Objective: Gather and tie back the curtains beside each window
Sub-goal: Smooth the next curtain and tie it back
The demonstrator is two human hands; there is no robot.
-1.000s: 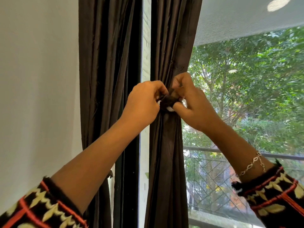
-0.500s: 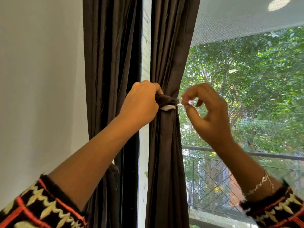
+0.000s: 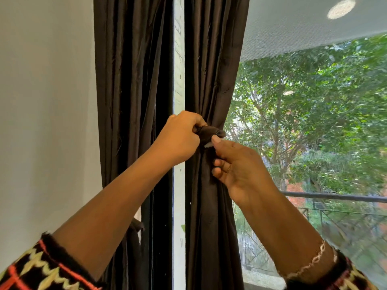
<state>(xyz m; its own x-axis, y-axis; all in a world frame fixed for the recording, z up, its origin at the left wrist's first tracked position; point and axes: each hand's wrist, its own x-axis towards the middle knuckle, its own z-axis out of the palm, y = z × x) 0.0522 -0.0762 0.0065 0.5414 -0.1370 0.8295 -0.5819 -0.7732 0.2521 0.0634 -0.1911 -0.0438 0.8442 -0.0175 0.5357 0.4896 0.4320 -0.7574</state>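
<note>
A dark brown curtain [image 3: 209, 216] hangs gathered at the left edge of the window, cinched at mid height by a matching fabric tie-back [image 3: 210, 132] with a bit of white showing. My left hand [image 3: 180, 139] grips the tie-back's left end, fingers curled round it. My right hand [image 3: 236, 164] is just below and right of the knot; its thumb tip touches the tie-back's underside and its fingers curl against the curtain folds. A second dark curtain [image 3: 129, 101] hangs to the left against the wall.
A white wall [image 3: 46, 122] fills the left. A narrow white frame strip [image 3: 179, 59] shows between the two curtains. The window [image 3: 314, 122] has a mesh screen with trees and a dark railing [image 3: 335, 197] outside.
My right hand had let go and hung apart to the right with pinched fingers; now it is back at the tie-back from below. My left hand kept its grip throughout.
</note>
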